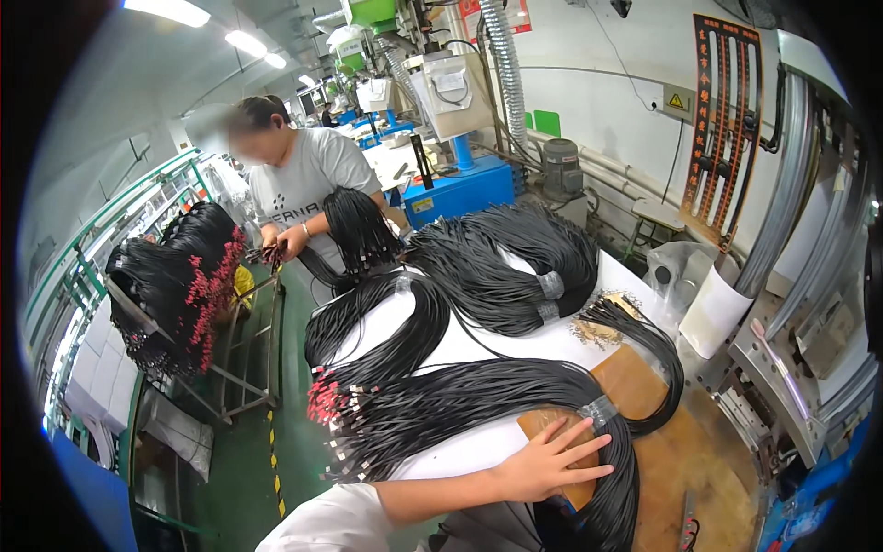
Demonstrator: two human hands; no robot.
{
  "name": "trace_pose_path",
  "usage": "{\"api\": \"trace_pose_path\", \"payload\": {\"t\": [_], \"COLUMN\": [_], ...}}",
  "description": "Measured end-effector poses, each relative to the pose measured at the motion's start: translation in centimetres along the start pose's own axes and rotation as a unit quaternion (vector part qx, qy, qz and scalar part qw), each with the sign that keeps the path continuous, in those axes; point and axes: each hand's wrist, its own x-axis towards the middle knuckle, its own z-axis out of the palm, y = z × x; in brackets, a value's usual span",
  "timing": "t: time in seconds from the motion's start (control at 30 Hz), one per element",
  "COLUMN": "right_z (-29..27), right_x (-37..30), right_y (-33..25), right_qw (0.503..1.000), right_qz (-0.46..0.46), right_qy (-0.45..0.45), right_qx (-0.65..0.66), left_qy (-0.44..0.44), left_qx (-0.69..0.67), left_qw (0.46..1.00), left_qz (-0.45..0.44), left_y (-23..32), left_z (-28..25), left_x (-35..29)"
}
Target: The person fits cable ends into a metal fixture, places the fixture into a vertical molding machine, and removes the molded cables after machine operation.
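My left hand (552, 463) reaches in from the lower left, its fingers spread. It lies over the near edge of a brown board and against a thick bundle of black cables (478, 391), just below a clear wrap (600, 414) around it. The bundle bends toward me at the right; its left end shows many small connectors, some with red tips (324, 397). Whether the hand presses on the cables or only rests there, I cannot tell. My right hand is out of view.
More black cable coils (515, 258) lie on the white table (478, 446). A co-worker (317, 166) stands across at the left, handling cable ends. A rack (175, 294) hung with cables stands at far left. Machine parts (791, 350) border the right, and a tool (688, 523) lies near me.
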Motion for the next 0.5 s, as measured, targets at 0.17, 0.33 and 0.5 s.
{"api": "trace_pose_path", "payload": {"t": [0.17,0.33,0.5], "right_z": [4.5,0.7,0.3], "right_x": [1.5,-0.3,-0.3], "right_y": [1.8,-0.3,-0.7], "right_qw": [0.992,0.993,0.992], "right_qz": [-0.005,0.002,0.006], "right_qy": [0.119,0.102,0.119], "right_qx": [0.045,0.054,0.039], "left_qy": [0.023,0.029,0.026], "left_qx": [0.0,-0.008,-0.022], "left_qw": [1.0,1.0,0.999], "left_qz": [0.003,0.002,0.001], "left_y": [-0.2,-0.1,0.0], "left_z": [0.0,0.0,0.2], "left_x": [-0.2,-0.6,-0.7]}}
